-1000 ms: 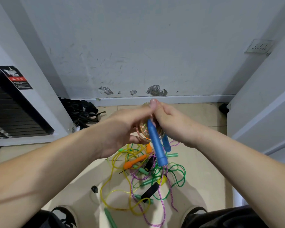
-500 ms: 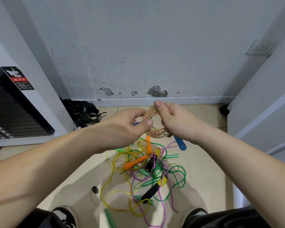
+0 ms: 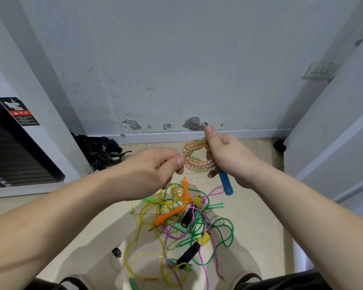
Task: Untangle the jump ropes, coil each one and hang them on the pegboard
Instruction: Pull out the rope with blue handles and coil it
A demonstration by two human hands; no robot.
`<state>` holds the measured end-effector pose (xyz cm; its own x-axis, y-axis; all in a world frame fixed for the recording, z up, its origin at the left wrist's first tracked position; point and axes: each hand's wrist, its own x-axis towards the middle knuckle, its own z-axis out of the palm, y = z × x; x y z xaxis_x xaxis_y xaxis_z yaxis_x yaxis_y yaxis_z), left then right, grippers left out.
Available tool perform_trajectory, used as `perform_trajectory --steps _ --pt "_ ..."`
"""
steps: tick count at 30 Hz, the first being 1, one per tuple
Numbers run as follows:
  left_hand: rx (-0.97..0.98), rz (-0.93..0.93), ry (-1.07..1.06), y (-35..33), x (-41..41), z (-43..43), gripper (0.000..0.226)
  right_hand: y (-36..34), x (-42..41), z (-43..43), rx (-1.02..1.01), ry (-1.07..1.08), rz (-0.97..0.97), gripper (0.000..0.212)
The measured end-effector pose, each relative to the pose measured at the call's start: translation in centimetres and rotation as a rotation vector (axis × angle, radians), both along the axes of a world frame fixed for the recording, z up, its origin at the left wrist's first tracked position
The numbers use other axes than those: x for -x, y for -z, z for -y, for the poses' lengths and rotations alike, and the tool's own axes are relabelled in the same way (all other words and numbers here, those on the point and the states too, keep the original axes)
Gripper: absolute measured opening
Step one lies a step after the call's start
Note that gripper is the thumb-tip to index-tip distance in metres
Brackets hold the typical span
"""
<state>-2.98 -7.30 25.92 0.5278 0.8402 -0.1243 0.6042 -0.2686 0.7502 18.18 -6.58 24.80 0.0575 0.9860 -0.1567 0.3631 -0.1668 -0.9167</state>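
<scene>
**One rope coiled in hand, the rest tangled below**

The right hand [image 3: 224, 158] grips the coil [image 3: 194, 162] at its right side, thumb over the top. A blue handle [image 3: 226, 184] sticks out below the fist. The left hand [image 3: 153, 172] pinches the coil's left edge. The coil is held in the air over the far edge of the pile [image 3: 184, 225] on the floor [image 3: 260, 227]. The rope looks light, soft and springy, so its loops will probably slip unless it is held across all the turns.

Black straps [image 3: 101, 152], wall socket [image 3: 320, 70]
</scene>
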Motion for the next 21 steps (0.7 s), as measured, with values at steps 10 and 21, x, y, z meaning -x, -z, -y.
perform_trajectory --steps 10,21 --pt "0.148 0.278 -0.174 -0.6 0.2 -0.7 0.031 -0.9 1.6 0.7 0.039 -0.207 -0.155 0.049" --pt "0.232 0.341 -0.232 -2.7 0.6 -1.1 0.003 -2.3 3.9 0.4 -0.049 -0.151 -0.196 0.043"
